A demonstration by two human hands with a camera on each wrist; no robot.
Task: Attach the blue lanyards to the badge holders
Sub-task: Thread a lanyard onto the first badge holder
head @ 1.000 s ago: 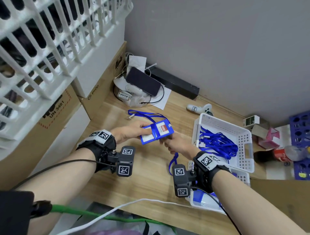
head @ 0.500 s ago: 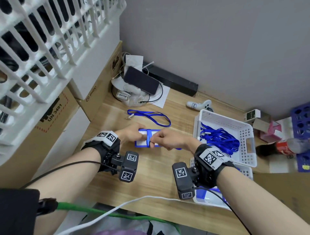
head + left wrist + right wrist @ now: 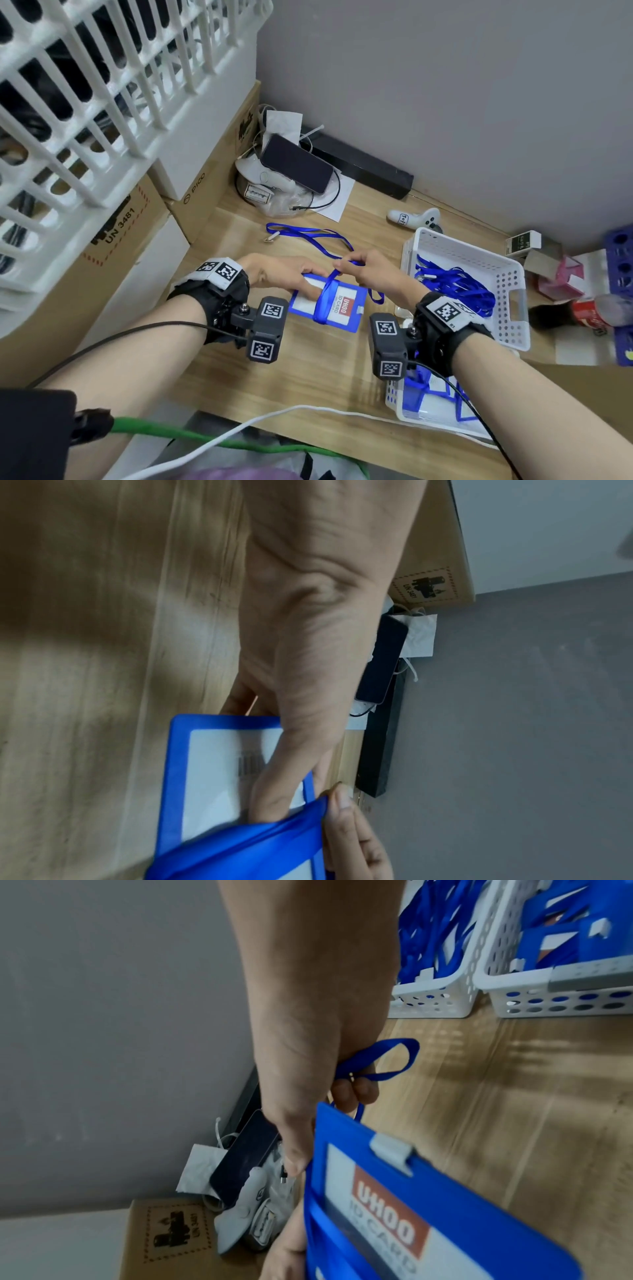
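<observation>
A blue badge holder (image 3: pixel 342 308) with a red and white UHOO card lies just over the wooden table. My left hand (image 3: pixel 301 277) grips its left end, the thumb (image 3: pixel 291 764) pressing on the clear window of the badge holder (image 3: pixel 219 777). A blue lanyard (image 3: pixel 325 298) is wound across the holder's middle. My right hand (image 3: pixel 346 265) pinches that strap above the holder's far edge, and a loop of the lanyard (image 3: pixel 380 1064) sticks out of its curled fingers beside the badge holder (image 3: pixel 428 1218). A second blue lanyard (image 3: pixel 308 233) lies loose on the table behind my hands.
A white basket (image 3: pixel 513 308) of blue lanyards stands to the right. A second white basket (image 3: pixel 394 404) with badge holders sits at the front right. A phone (image 3: pixel 294 164) on a pile of cables and a white controller (image 3: pixel 414 217) lie by the wall. Cardboard boxes (image 3: pixel 120 246) line the left.
The holder came down from a raised tilt to lie flat near the table. My right hand has drawn the lanyard across its middle and moved to its far edge.
</observation>
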